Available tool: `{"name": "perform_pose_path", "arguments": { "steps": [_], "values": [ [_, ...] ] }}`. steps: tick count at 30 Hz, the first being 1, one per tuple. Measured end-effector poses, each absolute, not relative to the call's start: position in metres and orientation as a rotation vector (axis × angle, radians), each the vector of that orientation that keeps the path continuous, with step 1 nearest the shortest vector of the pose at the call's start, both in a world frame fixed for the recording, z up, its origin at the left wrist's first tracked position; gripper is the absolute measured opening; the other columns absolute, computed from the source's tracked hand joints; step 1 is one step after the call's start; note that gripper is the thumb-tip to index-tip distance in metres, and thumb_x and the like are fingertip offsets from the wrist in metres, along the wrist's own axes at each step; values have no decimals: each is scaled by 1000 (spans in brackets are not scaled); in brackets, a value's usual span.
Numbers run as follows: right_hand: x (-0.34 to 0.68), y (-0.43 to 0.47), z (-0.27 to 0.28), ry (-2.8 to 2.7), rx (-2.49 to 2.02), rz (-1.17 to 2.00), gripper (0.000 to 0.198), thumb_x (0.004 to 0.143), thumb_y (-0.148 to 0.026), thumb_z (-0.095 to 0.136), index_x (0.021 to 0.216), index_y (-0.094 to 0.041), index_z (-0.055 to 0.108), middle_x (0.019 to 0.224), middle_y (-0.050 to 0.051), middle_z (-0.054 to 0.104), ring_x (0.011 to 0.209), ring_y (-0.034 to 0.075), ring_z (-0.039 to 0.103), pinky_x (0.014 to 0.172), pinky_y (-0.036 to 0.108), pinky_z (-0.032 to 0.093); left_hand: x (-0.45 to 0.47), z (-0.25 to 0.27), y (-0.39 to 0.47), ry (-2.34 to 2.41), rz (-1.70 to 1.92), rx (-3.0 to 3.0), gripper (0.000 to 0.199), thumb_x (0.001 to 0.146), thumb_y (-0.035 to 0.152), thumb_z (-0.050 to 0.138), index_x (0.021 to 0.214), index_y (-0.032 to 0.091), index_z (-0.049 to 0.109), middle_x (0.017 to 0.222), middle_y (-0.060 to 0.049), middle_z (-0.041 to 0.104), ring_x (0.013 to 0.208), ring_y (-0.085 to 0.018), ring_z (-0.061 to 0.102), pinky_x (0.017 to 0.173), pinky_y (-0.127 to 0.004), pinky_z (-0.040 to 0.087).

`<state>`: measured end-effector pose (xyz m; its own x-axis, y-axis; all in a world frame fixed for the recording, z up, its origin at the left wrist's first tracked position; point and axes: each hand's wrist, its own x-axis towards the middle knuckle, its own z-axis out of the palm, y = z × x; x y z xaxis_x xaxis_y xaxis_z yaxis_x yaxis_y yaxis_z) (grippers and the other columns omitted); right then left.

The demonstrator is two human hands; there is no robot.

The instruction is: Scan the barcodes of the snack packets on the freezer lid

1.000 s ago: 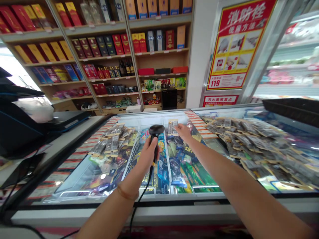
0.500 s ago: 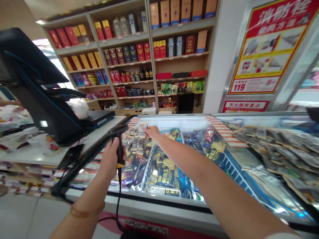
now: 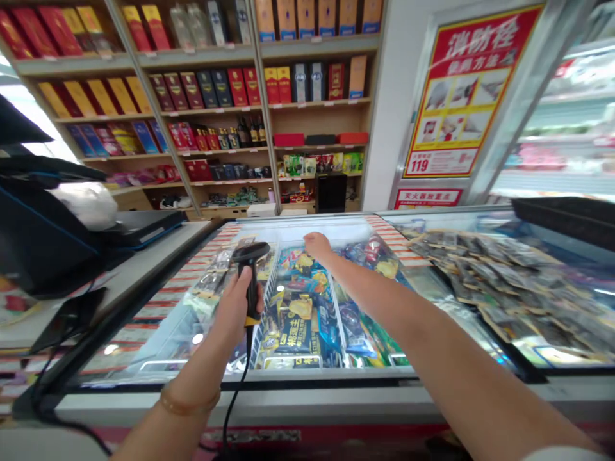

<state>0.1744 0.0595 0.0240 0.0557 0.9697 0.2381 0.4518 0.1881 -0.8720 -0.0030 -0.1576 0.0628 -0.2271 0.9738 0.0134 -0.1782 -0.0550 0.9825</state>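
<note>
My left hand (image 3: 235,304) is wrapped round the handle of a black barcode scanner (image 3: 251,251), held upright above the left part of a chest freezer (image 3: 307,394). Its cable hangs down in front of the freezer's edge. My right arm stretches across the freezer, and my right hand (image 3: 318,244) hovers near the back with its fingers curled closed. Whatever it may hold is hidden. Beneath it, colourful ice cream packets (image 3: 295,330) lie in white wire baskets. Partly behind the scanner, silvery packets (image 3: 211,278) form a pile at the left.
On the right, a large heap of flat grey-brown packets (image 3: 509,282) rests on the freezer top. A checkout monitor (image 3: 33,237) and counter (image 3: 144,269) stand at the left. Behind are shelves of boxed bottles (image 3: 206,89) and a red fire-hydrant poster (image 3: 473,89).
My right hand has moved right, away from the silvery packets it was touching at the left. The camera view has turned right. My left hand still grips the scanner.
</note>
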Motion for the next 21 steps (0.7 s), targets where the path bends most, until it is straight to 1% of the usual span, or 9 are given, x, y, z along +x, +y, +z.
{"name": "perform_pose_path", "arguments": {
  "steps": [3,5,8,10,13,15,16,18,21],
  "values": [
    [267,56,11,-1606,-1582,363,35,87,-11,50,111,-18,74,115,9,74,111,20,68,103,33,50,43,57,-140,1116,1410,1045,55,74,70,70,89,23,47,60,8,55,37,-9,46,36,-21,33],
    [323,50,7,-1615,-1709,205,41,88,-13,48,122,-15,71,124,13,70,118,23,64,106,35,47,74,57,-130,1061,1377,1084,56,74,72,70,89,23,47,59,7,55,37,-9,46,37,-22,33],
    [391,41,4,-1574,-1936,58,49,89,-19,52,135,-8,63,134,23,63,130,31,57,110,43,42,117,59,-119,1002,1329,1119,58,73,74,68,90,22,49,57,7,54,36,-9,45,37,-23,34],
    [423,37,2,-1515,-2086,33,57,90,-26,56,142,-3,57,145,29,54,142,38,45,116,50,33,138,57,-114,966,1308,1131,57,73,74,68,91,23,49,57,8,54,36,-9,44,37,-23,34],
    [449,32,-7,-1420,-2219,70,65,95,-37,56,147,0,52,156,32,41,155,42,21,122,61,11,154,46,-109,959,1279,1141,56,74,73,68,87,23,46,57,8,54,36,-9,46,37,-22,34],
    [453,30,-12,-1431,-2233,63,65,96,-43,55,146,-2,54,156,33,41,157,43,16,120,64,5,154,34,-105,979,1247,1147,56,74,73,68,86,23,45,58,7,55,36,-9,47,37,-22,34],
    [451,28,-14,-1457,-2230,45,65,97,-45,55,145,-2,55,154,33,43,155,45,19,119,66,7,153,28,-103,992,1226,1153,56,75,73,68,86,23,45,58,7,56,36,-9,47,37,-22,34],
    [440,24,-13,-1523,-2220,14,65,98,-48,52,142,-1,58,148,35,48,148,48,32,116,67,18,147,17,-101,1019,1188,1180,54,76,72,67,88,24,46,59,8,56,35,-9,46,36,-21,34],
    [414,17,-6,-1660,-2168,6,63,102,-49,42,135,-1,63,140,35,54,135,47,47,108,61,34,142,6,-102,1055,1141,1230,53,77,71,66,87,24,46,58,8,56,35,-9,46,35,-20,34]
  ]
}}
